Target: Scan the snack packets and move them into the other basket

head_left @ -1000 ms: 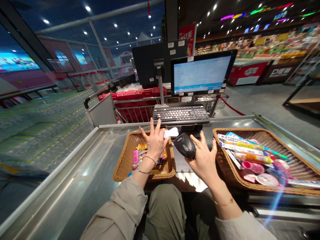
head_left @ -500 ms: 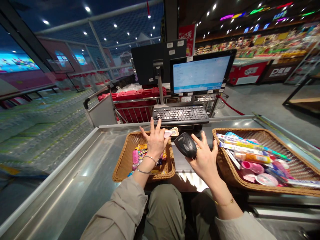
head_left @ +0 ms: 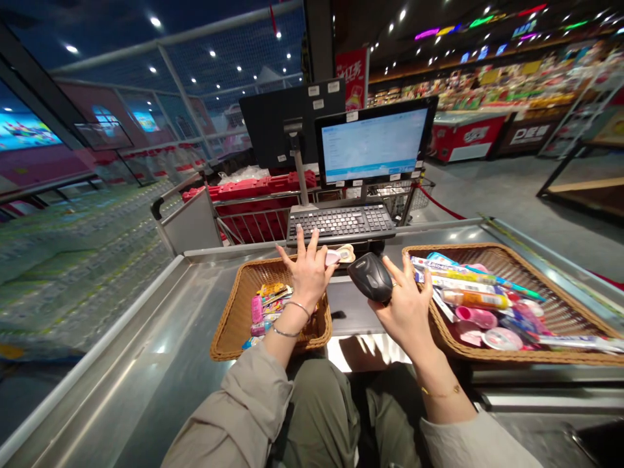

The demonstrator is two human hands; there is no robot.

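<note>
left hand [head_left: 308, 278] pinching small pale item [head_left: 346, 254], other fingers spread. item near far right corner of left basket [head_left: 238, 296]. right hand [head_left: 407, 313] curled round scanner [head_left: 370, 275]. step, judged: scanning. next move calls for label squared to scanner.

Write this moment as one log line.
left hand: holds small item; right hand: holds scanner; left basket: goods; right basket: goods; screen: lit

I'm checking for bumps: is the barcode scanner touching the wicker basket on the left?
Apart. The head view shows grey surface between the barcode scanner and the left wicker basket.
</note>
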